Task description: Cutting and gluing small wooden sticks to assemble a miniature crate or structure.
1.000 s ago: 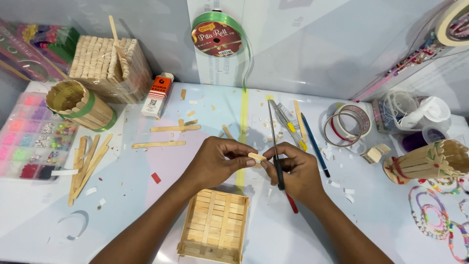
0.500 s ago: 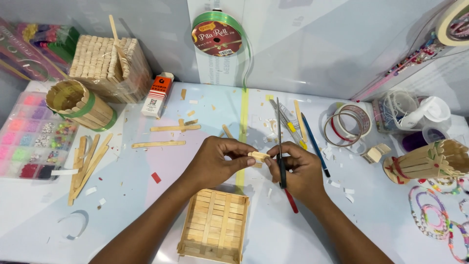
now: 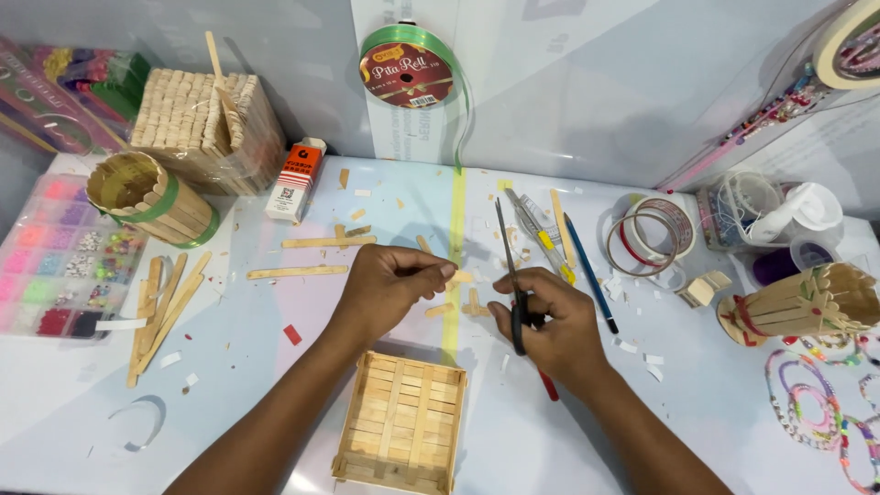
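The left hand (image 3: 385, 289) hovers over the middle of the table (image 3: 697, 412), its fingers curled together with thumb and fingertips pinched on a short piece of wooden stick (image 3: 461, 275) that pokes out toward the right; the grip is nearly closed around that small piece. The right hand (image 3: 550, 325) sits just beside it, wrapped around the handles of a pair of scissors (image 3: 510, 266), whose dark blades point up and away from the person and look closed or almost closed; a bit of red handle shows below the wrist. Between the two hands a few cut stick bits (image 3: 469, 304) lie on the table, on and beside a strip of yellow tape (image 3: 455, 211) that runs front to back.

Right below the hands, near the front edge, rests a shallow square tray of craft sticks (image 3: 403, 422). To the left lie loose long sticks (image 3: 163, 307), two single sticks (image 3: 312, 257), a round stick cup with a green band (image 3: 151, 197), a bead box (image 3: 46, 252) and a bundle of sticks in clear wrap (image 3: 197, 119). A glue bottle with an orange label (image 3: 295, 179) lies behind the left hand. On the back wall hangs a roll of green ribbon (image 3: 408, 69). To the right are a blue pencil (image 3: 591, 275), tape rings (image 3: 646, 238) and another stick cup lying on its side (image 3: 807, 302)
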